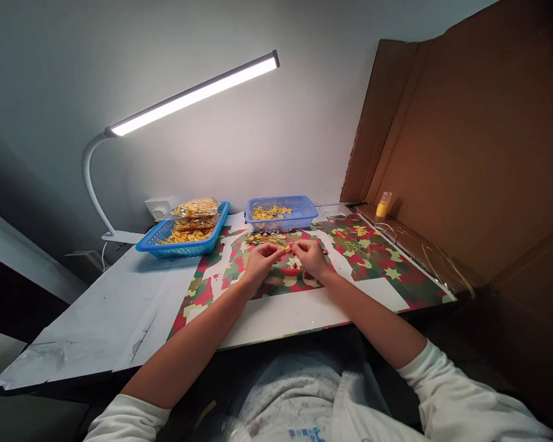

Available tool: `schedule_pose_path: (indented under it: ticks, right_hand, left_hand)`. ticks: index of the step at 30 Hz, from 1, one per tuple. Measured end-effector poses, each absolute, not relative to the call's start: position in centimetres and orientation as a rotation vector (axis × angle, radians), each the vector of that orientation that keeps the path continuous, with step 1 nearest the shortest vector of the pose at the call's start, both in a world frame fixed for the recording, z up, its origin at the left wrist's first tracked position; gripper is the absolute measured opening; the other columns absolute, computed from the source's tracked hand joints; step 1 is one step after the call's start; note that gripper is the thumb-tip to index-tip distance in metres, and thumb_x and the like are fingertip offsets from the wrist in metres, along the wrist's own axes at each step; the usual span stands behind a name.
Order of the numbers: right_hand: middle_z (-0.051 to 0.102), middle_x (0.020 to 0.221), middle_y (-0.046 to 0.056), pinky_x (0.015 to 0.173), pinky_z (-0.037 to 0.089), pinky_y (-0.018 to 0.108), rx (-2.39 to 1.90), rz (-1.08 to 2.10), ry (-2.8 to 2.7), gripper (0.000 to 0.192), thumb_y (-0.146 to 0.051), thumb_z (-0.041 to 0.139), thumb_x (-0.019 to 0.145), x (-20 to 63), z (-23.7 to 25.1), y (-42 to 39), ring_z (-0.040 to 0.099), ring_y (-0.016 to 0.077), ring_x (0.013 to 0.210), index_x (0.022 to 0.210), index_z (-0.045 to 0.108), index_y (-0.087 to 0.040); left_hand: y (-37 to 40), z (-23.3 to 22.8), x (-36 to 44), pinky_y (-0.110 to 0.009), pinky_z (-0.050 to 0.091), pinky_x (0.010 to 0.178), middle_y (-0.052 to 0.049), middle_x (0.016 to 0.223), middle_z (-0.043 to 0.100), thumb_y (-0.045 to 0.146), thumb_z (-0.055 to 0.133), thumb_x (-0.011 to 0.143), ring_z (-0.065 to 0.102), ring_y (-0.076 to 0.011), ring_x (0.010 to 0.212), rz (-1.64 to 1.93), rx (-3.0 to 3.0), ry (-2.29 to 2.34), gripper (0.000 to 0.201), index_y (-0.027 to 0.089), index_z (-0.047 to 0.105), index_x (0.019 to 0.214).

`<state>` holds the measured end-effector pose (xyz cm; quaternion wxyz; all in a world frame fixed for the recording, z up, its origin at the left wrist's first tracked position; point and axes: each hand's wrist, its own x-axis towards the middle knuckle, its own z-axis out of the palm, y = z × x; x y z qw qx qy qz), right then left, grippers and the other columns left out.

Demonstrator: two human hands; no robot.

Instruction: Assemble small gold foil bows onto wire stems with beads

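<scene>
Head view of a craft bench. The left hand (260,259) and right hand (309,255) meet over the middle of a red, green and cream star-patterned paper sheet (387,270) that covers the white tabletop (101,319). Between their fingertips sits a small golden piece (287,248), pinched from both sides; both hands are curled closed around it, and its exact form is too small to tell. Just beyond the hands lies a loose heap of golden parts and dark beads (263,239) on the sheet. Behind it stands a small blue basket (304,216) holding more golden pieces; to its left, a larger blue basket (147,244) carries clear bags of golden pieces (194,216). A small yellow bottle (383,205) stands by the cardboard screen (465,159) at right. A lit white desk lamp (193,93) arches overhead. No legible writing appears on any item.
</scene>
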<state>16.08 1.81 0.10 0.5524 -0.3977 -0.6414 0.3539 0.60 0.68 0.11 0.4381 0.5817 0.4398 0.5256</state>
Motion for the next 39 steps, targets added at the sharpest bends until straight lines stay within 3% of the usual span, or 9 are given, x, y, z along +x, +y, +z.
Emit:
schedule_pose_path:
  ticks: [3, 7, 11, 32, 39]
  right_hand:
    - [0.053, 0.051, -0.001, 0.057, 0.035, 0.028, -0.927, 0.888, -1.515, 0.028, -0.038, 0.059, 0.074, 16.25, 0.11, 1.93, 0.046, 0.0137, 0.055, 0.053, 0.062, -0.020]
    - [0.063, 0.072, 0.003, 0.072, 0.041, 0.030, -0.832, 1.032, -1.513, 0.028, -0.033, 0.060, 0.068, 16.44, 0.39, 2.07, 0.056, 0.0180, 0.077, 0.044, 0.056, -0.019]
    - [0.061, 0.081, 0.004, 0.076, 0.040, 0.029, -0.814, 1.150, -1.490, 0.026, -0.029, 0.058, 0.063, 16.52, 0.56, 2.09, 0.055, 0.0202, 0.091, 0.039, 0.053, -0.019]
    - [0.055, 0.084, 0.004, 0.065, 0.038, 0.025, -0.846, 1.206, -1.468, 0.024, -0.026, 0.057, 0.061, 16.31, 0.28, 2.10, 0.051, 0.0180, 0.089, 0.039, 0.053, -0.018]
    - [0.056, 0.086, 0.004, 0.063, 0.039, 0.025, -0.859, 1.125, -1.546, 0.025, -0.025, 0.055, 0.065, 16.25, -0.34, 2.38, 0.052, 0.0155, 0.083, 0.042, 0.052, -0.017]
  left_hand:
    - [0.69, 0.06, 0.53, -0.024, 0.046, 0.056, 0.000, 0.062, 0.061, 0.049, 0.080, 0.054, 0.055, -0.0109, 0.057, 1.293, 1.423, 1.059, 0.042, 0.016, 0.057, 0.065]
    - [0.80, -0.01, 0.47, -0.025, 0.047, 0.057, 0.000, 0.061, 0.062, 0.044, 0.081, 0.053, 0.056, -0.0107, 0.056, 1.319, 1.376, 1.026, 0.040, 0.016, 0.055, 0.063]
    - [0.83, -0.02, 0.47, -0.025, 0.047, 0.056, 0.001, 0.060, 0.061, 0.040, 0.081, 0.054, 0.057, -0.0111, 0.055, 1.327, 1.376, 1.028, 0.036, 0.017, 0.054, 0.062]
    - [0.79, -0.11, 0.41, -0.025, 0.046, 0.057, 0.001, 0.060, 0.060, 0.035, 0.078, 0.058, 0.057, -0.0120, 0.058, 1.372, 1.460, 1.068, 0.030, 0.016, 0.054, 0.061]
    - [1.14, -0.64, 0.36, -0.024, 0.046, 0.056, -0.001, 0.062, 0.064, 0.030, 0.077, 0.059, 0.057, -0.0110, 0.057, 1.434, 1.496, 1.056, 0.022, 0.015, 0.061, 0.061]
